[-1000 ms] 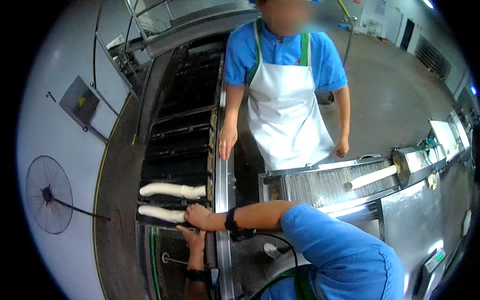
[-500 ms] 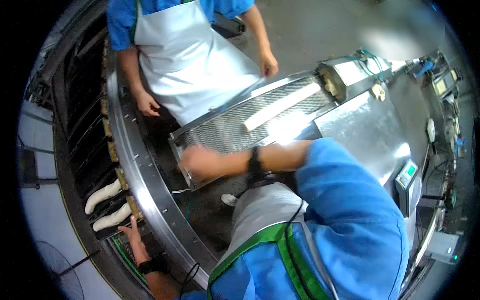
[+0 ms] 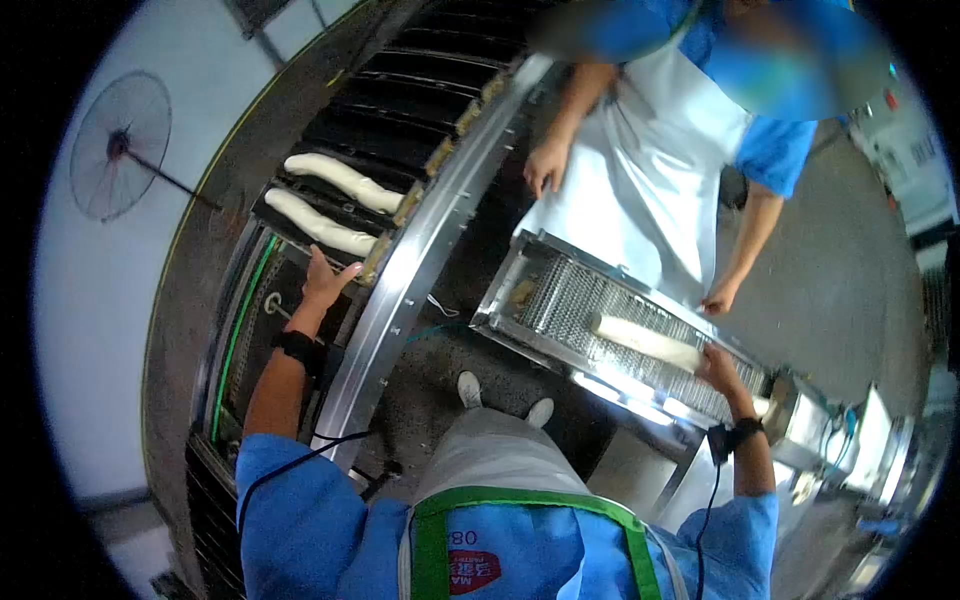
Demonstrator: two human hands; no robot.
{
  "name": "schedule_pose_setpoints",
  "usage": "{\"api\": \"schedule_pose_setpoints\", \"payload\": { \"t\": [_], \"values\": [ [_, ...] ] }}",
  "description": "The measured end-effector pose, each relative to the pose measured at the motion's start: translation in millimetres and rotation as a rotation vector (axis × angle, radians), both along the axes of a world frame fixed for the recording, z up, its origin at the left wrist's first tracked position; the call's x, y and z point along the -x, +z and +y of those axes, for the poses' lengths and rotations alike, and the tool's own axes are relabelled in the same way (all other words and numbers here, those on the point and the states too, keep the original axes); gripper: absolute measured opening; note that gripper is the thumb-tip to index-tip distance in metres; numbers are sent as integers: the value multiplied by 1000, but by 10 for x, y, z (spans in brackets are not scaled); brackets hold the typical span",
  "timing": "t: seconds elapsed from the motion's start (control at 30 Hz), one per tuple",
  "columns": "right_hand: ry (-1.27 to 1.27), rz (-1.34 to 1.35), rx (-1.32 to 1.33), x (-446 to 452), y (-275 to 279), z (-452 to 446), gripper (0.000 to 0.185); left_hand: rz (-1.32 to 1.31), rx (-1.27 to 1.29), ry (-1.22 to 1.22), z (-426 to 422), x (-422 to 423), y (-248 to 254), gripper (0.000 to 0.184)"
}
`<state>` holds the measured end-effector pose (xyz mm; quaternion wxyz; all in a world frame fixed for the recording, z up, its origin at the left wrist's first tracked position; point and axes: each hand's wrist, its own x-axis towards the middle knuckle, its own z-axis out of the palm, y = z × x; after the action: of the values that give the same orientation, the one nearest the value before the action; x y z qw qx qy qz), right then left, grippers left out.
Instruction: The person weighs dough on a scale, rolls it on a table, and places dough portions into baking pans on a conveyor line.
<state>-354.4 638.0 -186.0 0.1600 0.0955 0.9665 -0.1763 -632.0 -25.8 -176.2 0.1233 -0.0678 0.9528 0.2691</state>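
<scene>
**Right hand (image 3: 718, 370) had come over to the dough roll (image 3: 640, 338) on the belt (image 3: 562, 297)**

Closest in, the person's apron (image 3: 500, 455) hung above 2 white shoes (image 3: 469, 388). The left hand (image 3: 325, 283) was at the near end of the row of black trays (image 3: 365, 140), fingers spread and gripping nothing, just beside the nearer of 2 tray rolls (image 3: 318, 224). Each lay in its own tray.

The right hand had been on that nearer roll 1 second earlier; now its fingers curled at the machine-side end of the dough roll on the mesh. Whether they had closed fully was impossible to tell. The work in hand seemed to have turned from trays to belt, both tray rolls lying in place.

Beyond the belt stood a co-worker (image 3: 655, 160), 1 hand just beside its far rim. Farther off stood a wire fan (image 3: 120, 143).
</scene>
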Motion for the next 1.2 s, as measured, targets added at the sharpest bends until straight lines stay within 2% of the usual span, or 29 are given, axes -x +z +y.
{"api": "schedule_pose_setpoints", "payload": {
  "t": [0.03, 0.07, 0.1, 0.17, 0.2, 0.3, 0.43, 0.47, 0.57, 0.6, 0.63, 0.7, 0.73, 0.77, 0.83, 0.9, 0.93, 1.03, 1.1, 1.17, 1.2],
  "values": [
    [-42, -15, 252, 98, 201, -121, 37, 63, 93, -64, -33, -57, -6, 101],
    [-155, -126, 290, 332, 652, -450, 35, 68, 147, -32, 27, -158, 138, 96],
    [-122, -136, 313, 489, 918, -589, 35, 36, 176, -9, 194, -284, 465, 89],
    [-343, 0, 768, 843, 1236, -1073, 32, 1, 228, 9, 195, -355, 462, 83],
    [-303, 75, 894, 1071, 1353, -1288, 29, 77, 203, -5, 98, -335, 265, 76],
    [-224, 154, 1117, 1736, 1842, -1997, 31, -37, 114, 98, 168, -444, 343, 70],
    [-15, 306, 1397, 2660, 2412, -2654, 25, -153, 36, 83, 264, -398, 612, 60],
    [23, 346, 1378, 2896, 2502, -2778, 24, -101, 41, 88, 244, -401, 509, 57],
    [146, 407, 1352, 3521, 2638, -3157, 25, -114, 77, 156, 505, -382, 783, 54],
    [167, 384, 1248, 3692, 2588, -3320, 26, -98, 95, 193, 533, -392, 712, 55],
    [184, 358, 1143, 3856, 2481, -3481, 28, -41, 163, 178, 572, -424, 678, 57],
    [290, 365, 860, 4260, 2012, -3838, 32, -120, 14, 198, 556, -428, 688, 59],
    [389, 442, 717, 4442, 1679, -3980, 36, -150, -34, 205, 531, -441, 666, 59],
    [482, 516, 572, 4527, 1402, -4079, 39, -74, 36, 179, 489, -461, 547, 61],
    [429, 578, 304, 4403, 1217, -4113, 41, 12, 107, 140, 462, -435, 475, 62],
    [425, 470, 370, 4259, 1138, -3848, 38, 65, 228, 241, 522, -479, 517, 66],
    [452, 391, 416, 4172, 1013, -3627, 37, 92, 206, 248, 510, -474, 508, 71],
    [459, 194, 481, 3608, 684, -2894, 34, 125, 329, 134, 250, -495, 294, 73],
    [380, 49, 524, 3023, 532, -2251, 31, 312, 688, -16, 471, -539, 660, 60],
    [220, -11, 463, 2326, 421, -1703, 28, 824, 659, -333, 601, -444, 808, 50],
    [102, -91, 463, 1967, 408, -1451, 26, 558, 336, -249, 448, -386, 711, 47]
  ]
}}
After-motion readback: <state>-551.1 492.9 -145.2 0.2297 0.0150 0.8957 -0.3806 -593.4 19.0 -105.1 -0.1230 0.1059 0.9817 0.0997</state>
